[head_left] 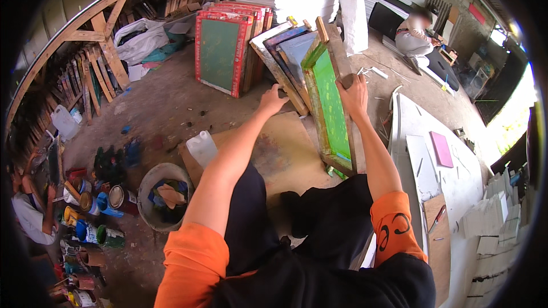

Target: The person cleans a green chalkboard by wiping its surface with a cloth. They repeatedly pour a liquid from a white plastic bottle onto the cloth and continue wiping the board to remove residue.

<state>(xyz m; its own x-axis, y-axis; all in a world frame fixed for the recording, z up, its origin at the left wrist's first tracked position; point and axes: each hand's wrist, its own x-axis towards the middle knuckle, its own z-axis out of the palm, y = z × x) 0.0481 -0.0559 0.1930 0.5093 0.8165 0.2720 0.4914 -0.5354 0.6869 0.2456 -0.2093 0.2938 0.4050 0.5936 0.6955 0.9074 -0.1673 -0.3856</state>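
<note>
My right hand [355,96] is wrapped round the wooden edge of a screen-printing frame [330,100] with bright green mesh. That frame stands tilted on edge in front of my knees. My left hand [273,101] has its fingers curled at the edge of a leaning frame with a pale face [270,39]; the exact contact is partly hidden. Between these two, a frame with grey-blue mesh [299,57] leans with the others. Under them a stained tan board [279,145] lies on the floor.
Red-taped frames [220,51] stand beyond my left hand. A bucket with rags [164,197], a white jug [202,147] and several paint cans [117,198] are at left. On the right is a white table [451,188]. One person [414,37] sits far right; another [35,214] is at far left.
</note>
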